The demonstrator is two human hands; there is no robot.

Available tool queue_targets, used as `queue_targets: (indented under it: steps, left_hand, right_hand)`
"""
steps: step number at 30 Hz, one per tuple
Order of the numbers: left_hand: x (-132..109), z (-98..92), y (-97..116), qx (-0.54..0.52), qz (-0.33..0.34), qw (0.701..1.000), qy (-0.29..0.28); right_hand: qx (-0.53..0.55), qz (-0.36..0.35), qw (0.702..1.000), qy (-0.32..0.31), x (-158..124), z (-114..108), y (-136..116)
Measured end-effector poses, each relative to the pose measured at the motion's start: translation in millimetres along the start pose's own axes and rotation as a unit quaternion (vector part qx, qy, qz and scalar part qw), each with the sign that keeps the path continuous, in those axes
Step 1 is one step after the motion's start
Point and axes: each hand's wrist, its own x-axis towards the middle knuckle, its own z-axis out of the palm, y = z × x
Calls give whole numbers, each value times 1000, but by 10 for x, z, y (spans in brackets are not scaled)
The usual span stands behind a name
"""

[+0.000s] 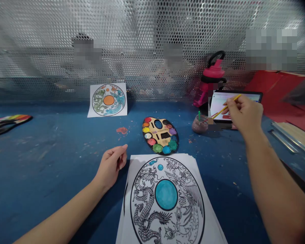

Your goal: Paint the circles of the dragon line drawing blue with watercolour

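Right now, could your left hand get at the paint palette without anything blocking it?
Probably yes: the left hand sits just beside the dragon-and-phoenix sheet, and the paint palette lies ahead of it, with nothing standing between them.

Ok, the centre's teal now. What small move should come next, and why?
Probably bring the yellow-handled tool in the right hand across from the tablet to the printed sheet: its centre circle is teal, but the dragon and phoenix remain uncoloured, and the coloured sample sheet shows them filled in.
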Motion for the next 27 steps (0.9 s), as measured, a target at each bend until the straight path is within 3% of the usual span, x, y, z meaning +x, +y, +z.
queue_targets:
  steps: [5, 14, 24, 27]
  left_hand:
    - [-3, -5, 0, 5, -3, 1000, -1]
    - [5, -2, 3, 12, -8, 1000, 3]
    - [12, 6, 10, 5, -10, 1000, 4]
    - [9, 5, 10, 3, -8, 1000, 5]
  right_hand:
    - [44, 16, 999, -14, 8, 14, 37]
    - [-3, -4, 1000, -11, 9, -10, 41]
    - [60, 22, 998, -23, 18, -6, 29]
    - [22, 7, 1000, -9, 10, -10, 8]
